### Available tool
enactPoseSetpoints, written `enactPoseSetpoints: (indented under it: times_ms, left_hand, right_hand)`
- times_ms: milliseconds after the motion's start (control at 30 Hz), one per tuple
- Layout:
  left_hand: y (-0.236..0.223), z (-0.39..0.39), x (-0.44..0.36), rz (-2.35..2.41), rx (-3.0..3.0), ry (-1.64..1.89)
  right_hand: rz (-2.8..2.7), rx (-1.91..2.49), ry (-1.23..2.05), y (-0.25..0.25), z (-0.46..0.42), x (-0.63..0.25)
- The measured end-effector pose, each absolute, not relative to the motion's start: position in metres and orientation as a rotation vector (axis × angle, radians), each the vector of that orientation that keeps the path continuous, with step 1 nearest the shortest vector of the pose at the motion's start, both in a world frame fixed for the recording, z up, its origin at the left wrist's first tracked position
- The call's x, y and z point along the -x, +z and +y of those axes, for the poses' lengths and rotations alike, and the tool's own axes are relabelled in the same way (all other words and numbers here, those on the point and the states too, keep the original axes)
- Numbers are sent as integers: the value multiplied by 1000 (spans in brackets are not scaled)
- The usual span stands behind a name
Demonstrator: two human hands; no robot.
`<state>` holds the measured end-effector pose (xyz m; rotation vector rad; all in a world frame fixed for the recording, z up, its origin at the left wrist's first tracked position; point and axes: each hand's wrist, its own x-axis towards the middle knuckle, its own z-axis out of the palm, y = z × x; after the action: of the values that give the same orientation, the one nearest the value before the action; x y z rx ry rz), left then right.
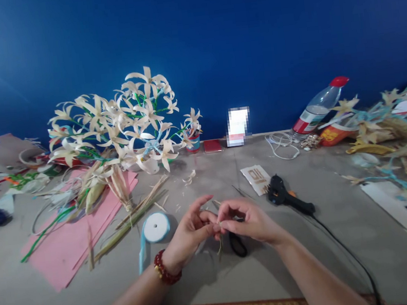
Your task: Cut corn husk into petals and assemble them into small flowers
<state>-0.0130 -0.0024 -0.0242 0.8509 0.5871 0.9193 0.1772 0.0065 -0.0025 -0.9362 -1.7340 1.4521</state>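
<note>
My left hand [195, 228] and my right hand [250, 220] meet above the table, thumbs and fingertips pinched together. Between them is a thin strip of dried plant [220, 249], pale green to straw-coloured, its lower end hanging down. Its upper part is mostly covered by my fingers. Just beneath my right hand lies a black loop handle [238, 245], apparently of scissors; the rest is hidden. Left of my left hand sits a roll of light blue tape [156, 228] with a loose tail. A black glue gun [287, 196] rests right of my right hand, its cord trailing forward.
Pale husk-like flowers [149, 112] stand at the back left, behind pink sheets [63, 256] and dried stalks [134, 224]. A lit phone [237, 126] leans against the blue wall. A tilted bottle [314, 108], a white cable [282, 146] and more flowers [389, 165] occupy the right.
</note>
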Motion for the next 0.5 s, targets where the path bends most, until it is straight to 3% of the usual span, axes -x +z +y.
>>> enactPoseSetpoints:
  times_ms: [500]
  left_hand:
    - [-23, -1, 14, 667, -824, 821]
  right_hand:
    - [-1934, 932, 1322, -1, 6, -180]
